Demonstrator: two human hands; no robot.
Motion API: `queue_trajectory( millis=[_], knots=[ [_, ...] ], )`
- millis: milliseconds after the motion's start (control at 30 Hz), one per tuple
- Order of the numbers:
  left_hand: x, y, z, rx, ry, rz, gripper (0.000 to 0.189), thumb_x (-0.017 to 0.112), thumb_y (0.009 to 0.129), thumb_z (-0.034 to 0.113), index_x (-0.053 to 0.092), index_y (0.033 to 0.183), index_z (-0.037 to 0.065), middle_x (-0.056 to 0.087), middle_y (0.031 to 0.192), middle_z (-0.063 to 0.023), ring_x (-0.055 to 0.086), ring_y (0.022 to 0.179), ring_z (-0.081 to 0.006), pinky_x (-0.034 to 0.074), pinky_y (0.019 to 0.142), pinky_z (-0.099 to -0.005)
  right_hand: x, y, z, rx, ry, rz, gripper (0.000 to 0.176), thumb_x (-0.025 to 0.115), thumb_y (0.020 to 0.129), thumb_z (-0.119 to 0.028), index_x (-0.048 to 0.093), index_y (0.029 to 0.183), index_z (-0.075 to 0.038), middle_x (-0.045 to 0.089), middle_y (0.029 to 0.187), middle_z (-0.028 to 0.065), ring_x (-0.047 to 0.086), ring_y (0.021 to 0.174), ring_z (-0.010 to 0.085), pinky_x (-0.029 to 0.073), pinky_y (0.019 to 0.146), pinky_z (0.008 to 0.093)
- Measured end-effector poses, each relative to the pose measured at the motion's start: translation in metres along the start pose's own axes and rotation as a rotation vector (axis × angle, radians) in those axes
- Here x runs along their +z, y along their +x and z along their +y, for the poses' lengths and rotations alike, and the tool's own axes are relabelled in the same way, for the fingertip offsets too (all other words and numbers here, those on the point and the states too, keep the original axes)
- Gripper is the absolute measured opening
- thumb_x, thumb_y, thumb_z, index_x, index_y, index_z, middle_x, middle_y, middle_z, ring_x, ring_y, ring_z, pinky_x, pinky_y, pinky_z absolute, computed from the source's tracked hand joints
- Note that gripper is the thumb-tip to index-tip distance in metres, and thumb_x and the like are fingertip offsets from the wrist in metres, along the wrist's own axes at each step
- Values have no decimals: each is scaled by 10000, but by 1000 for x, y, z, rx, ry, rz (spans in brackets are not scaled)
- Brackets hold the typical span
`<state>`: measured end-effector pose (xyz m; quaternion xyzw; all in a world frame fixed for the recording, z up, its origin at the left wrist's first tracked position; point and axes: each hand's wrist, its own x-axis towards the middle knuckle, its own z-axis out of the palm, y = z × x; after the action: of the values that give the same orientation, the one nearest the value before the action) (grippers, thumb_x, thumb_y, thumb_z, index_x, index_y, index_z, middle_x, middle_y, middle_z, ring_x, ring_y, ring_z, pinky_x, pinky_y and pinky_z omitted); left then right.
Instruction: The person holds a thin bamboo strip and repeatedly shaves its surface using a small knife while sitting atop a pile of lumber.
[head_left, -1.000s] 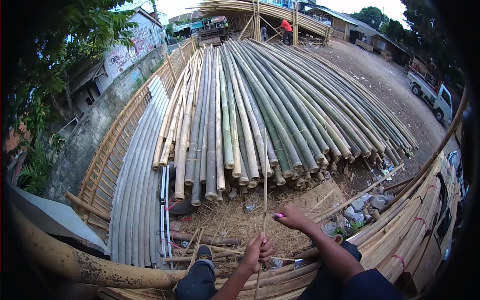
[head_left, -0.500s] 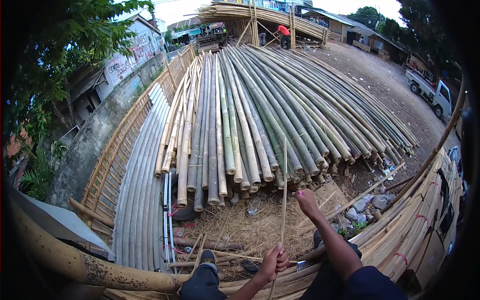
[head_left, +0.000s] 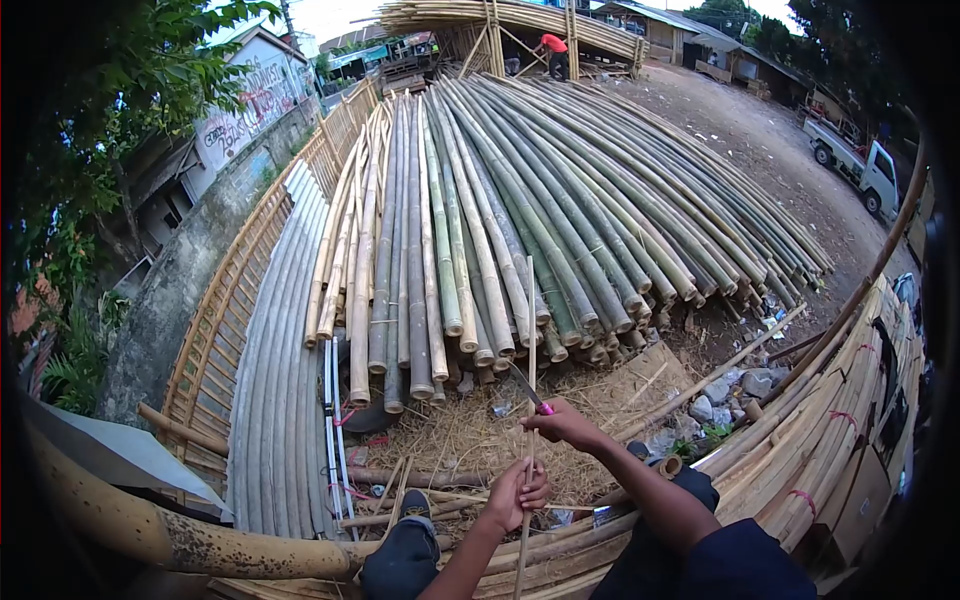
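Note:
A long, thin bamboo strip (head_left: 532,330) stands nearly upright in front of me. My left hand (head_left: 517,493) is wrapped round its lower part. Just above it, my right hand (head_left: 566,424) grips a knife (head_left: 524,384) with a pink handle. The dark blade points up and to the left, crossing the strip in this view. Fingers of the right hand come right up to the strip. Beneath both hands lie dry shavings (head_left: 455,450) and split bamboo pieces.
A big stack of bamboo poles (head_left: 500,240) fans out ahead, cut ends towards me. Bundled bamboo slats (head_left: 800,450) lie on the right, and a thick bamboo pole (head_left: 230,545) crosses the lower left. Corrugated sheets (head_left: 275,400) line the left. A person in red (head_left: 552,45) bends far off.
My right hand has come down and left to the strip, and the knife blade now shows. The left hand and the strip have shifted left and slightly up in view.

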<state>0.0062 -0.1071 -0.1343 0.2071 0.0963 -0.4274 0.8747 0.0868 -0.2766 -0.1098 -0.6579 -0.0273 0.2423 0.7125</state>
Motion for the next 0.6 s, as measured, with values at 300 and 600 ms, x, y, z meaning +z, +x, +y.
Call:
queue_trajectory(
  millis=[300,600],
  knots=[
    [3,-1,10,117,212,63,248,356,997,289,421,878,81,273,573,51,210,417,-32,197,374,-183,-7,-7,-16,3,-257,8,248,667,845,-287,674,819,-40,399,524,-77,346,473,30,239,437,216],
    [-2,-1,6,11,145,41,248,375,998,289,458,913,71,298,593,48,239,431,-31,218,372,-175,-15,3,2,-99,-179,89,286,683,818,-249,601,646,-36,466,529,-38,408,495,48,296,449,246]
  ],
)
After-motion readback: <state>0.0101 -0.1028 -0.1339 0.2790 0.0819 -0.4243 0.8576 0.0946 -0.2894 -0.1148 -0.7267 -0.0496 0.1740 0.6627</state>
